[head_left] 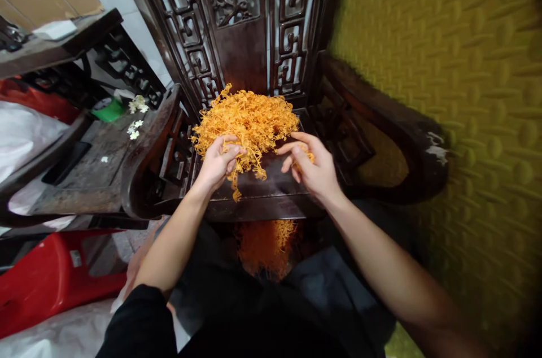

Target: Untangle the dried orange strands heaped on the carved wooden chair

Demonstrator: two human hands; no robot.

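Note:
A heaped mound of orange, curly, stringy pieces (249,112) lies on the seat of a dark carved wooden chair (241,47). My left hand (219,161) is at the front left of the mound, its thumb and fingers pinched on some orange strands that hang down over the seat. To the right, my right hand (311,166) has its fingers curled around a small orange bunch (308,153) in the palm, with the index finger reaching toward the mound's edge. What the pieces are made of, I cannot tell.
More orange pieces (266,245) are below the seat, between my legs. A second dark wooden chair (88,171) at left bears green tape (108,109) and pale yellow bits (134,129). A red plastic stool (46,273) stands lower left. Yellow textured matting (478,92) rises at right.

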